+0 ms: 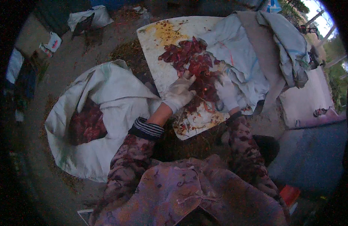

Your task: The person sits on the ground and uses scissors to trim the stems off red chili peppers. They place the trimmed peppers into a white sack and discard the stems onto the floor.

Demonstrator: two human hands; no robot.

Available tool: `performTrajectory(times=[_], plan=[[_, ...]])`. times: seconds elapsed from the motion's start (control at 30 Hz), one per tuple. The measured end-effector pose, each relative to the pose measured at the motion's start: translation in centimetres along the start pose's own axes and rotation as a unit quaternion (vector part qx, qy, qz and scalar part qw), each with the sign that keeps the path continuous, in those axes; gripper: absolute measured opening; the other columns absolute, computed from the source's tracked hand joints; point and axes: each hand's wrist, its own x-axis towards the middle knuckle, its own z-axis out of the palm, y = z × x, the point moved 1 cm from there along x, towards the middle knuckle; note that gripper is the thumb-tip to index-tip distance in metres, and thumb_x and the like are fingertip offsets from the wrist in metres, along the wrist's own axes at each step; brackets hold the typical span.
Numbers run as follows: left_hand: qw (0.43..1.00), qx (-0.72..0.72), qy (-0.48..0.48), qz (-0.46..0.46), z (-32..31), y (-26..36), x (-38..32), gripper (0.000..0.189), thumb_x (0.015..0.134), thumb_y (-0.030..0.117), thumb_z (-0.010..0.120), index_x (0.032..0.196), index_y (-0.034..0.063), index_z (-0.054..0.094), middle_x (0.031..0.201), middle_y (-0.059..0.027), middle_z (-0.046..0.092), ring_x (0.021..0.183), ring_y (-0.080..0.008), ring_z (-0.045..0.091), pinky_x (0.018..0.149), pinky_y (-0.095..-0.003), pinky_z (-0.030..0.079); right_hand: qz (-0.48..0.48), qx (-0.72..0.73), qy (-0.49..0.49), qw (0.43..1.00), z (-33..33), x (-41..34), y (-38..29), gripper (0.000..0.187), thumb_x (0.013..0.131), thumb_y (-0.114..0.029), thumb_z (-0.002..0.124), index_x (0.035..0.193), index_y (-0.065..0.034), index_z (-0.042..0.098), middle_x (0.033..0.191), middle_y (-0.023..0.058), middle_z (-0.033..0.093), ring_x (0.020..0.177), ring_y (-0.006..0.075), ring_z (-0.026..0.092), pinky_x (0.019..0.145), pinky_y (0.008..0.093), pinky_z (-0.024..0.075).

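Observation:
Dark red dried chili peppers (pixel 191 56) lie heaped on a stained white board (pixel 151 48). My left hand (pixel 179 91), in a pale work glove, rests at the left side of the heap with its fingers curled against the peppers. At the heap's right side, my right hand (pixel 227 90), also gloved, touches the peppers, its fingertips partly lost in blur. Whether either hand grips a pepper cannot be told. Scissors-like looped handles (pixel 215 106) lie between the hands near the board's front edge. A white woven sack (pixel 233 42) spreads over the board's right part, beside the heap.
An open white woven sack (pixel 128 113) holding dark red peppers (pixel 87 124) stands on the ground at the left. More sacking (pixel 289 48) hangs at the upper right, above a pale panel (pixel 306 99). Yellowish seeds (pixel 165 31) and scraps litter the board. A white bag (pixel 106 18) sits farther back.

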Motion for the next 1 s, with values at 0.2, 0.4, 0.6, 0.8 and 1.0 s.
performTrajectory(times=[0.2,0.4,0.6,0.8,1.0], plan=[[0.919,-0.394,0.015,0.020,-2.5,1.2,-3.5,0.047,0.088,0.025,0.058,0.132,0.0120,0.051,0.133,-0.0181,0.051,0.122,-0.0296,0.048,0.101,-0.0333,0.041,0.127,0.177,-0.095,0.971,-4.0,-1.3,-3.4,0.040,0.090,-0.025,0.051,0.127,-0.0107,0.052,0.127,0.0140,0.052,0.111,0.0283,0.054,0.089,0.0393,0.0468],[0.775,-0.628,0.038,-0.051,-2.5,1.8,-7.8,0.039,0.092,0.018,0.052,0.126,-0.0005,0.052,0.133,-0.0163,0.052,0.119,-0.0286,0.051,0.095,-0.0342,0.044,0.256,0.780,-0.063,0.567,-5.6,-5.2,-8.8,0.034,0.093,-0.012,0.048,0.127,-0.0089,0.048,0.109,0.0066,0.062,0.087,0.0201,0.064,0.070,0.0366,0.0560],[0.921,-0.356,0.118,0.109,-4.0,3.8,-7.3,0.043,0.091,0.019,0.057,0.132,0.0070,0.050,0.139,-0.0120,0.047,0.124,-0.0263,0.048,0.095,-0.0339,0.044,0.292,0.711,-0.085,0.634,-6.5,-6.4,-13.0,0.026,0.094,-0.020,0.050,0.116,-0.0066,0.057,0.104,0.0070,0.064,0.093,0.0194,0.063,0.067,0.0341,0.0552],[0.950,-0.285,-0.093,-0.083,-2.8,3.2,-7.1,0.042,0.091,0.022,0.060,0.131,0.0112,0.052,0.125,-0.0061,0.060,0.111,-0.0223,0.058,0.088,-0.0313,0.047,0.170,0.268,-0.265,0.910,-6.6,-6.4,-14.3,0.028,0.087,-0.020,0.054,0.110,-0.0058,0.061,0.104,0.0148,0.064,0.097,0.0244,0.062,0.078,0.0366,0.0500],[0.713,-0.640,0.076,-0.278,-2.0,-0.7,-6.9,0.030,0.089,0.018,0.060,0.117,0.0078,0.058,0.108,-0.0064,0.067,0.088,-0.0183,0.065,0.071,-0.0284,0.052,0.015,0.077,-0.111,0.991,-4.8,-8.0,-9.9,0.045,0.081,-0.034,0.064,0.119,-0.0110,0.058,0.108,0.0150,0.061,0.099,0.0311,0.058,0.086,0.0423,0.0465]])
